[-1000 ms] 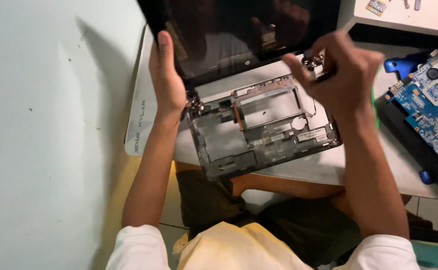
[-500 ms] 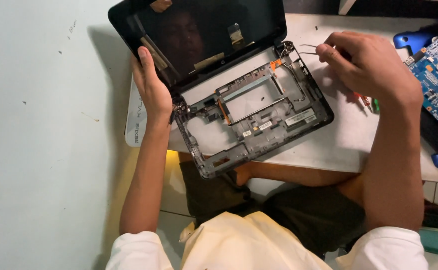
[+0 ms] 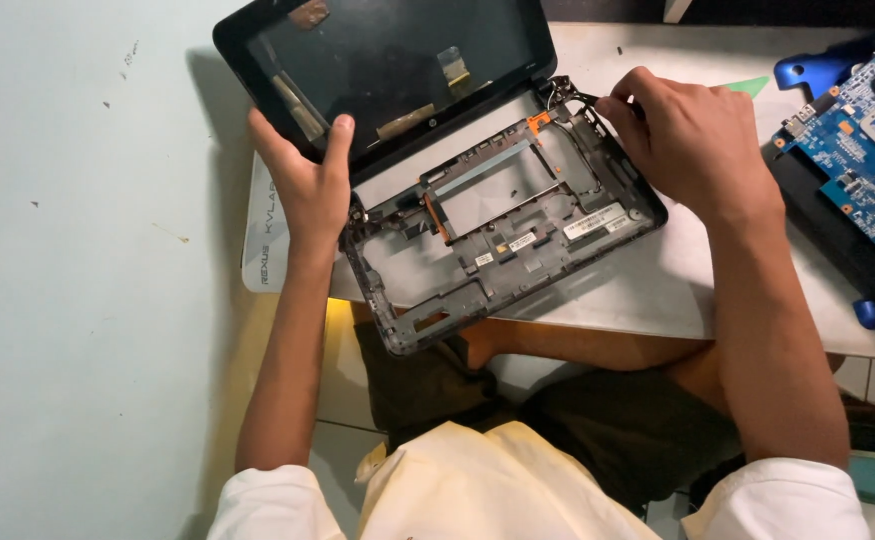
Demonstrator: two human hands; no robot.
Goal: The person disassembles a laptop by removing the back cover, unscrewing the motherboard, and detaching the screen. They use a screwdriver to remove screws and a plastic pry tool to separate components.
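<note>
Here, seen from above, a person sits at a pale grey surface (image 3: 658, 290) with a small black laptop opened up for disassembly. The left hand (image 3: 303, 185) is closed on the lower left edge of the laptop's dark glossy screen lid (image 3: 398, 60), thumb lying on the glass and fingers wrapped behind, holding the lid tilted back toward the top of the view. Below the lid lies the stripped black plastic laptop base shell (image 3: 498, 230), empty of keyboard and board, showing bare ribs, small white labels and an orange tab near its upper right corner; its front left corner juts out over the edge of the surface above the person's lap. The right hand (image 3: 693, 145) is curled at the right hinge corner of the base, fingertips pinched on thin dark wires (image 3: 570, 95) that run out of the hinge. To the far right, well apart from the base, a blue printed circuit board (image 3: 873, 140) rests on another dark laptop half (image 3: 838, 250). A white printed sheet (image 3: 263, 235) peeks out from under the left side of the laptop. Pale floor fills the left side of the view.
</note>
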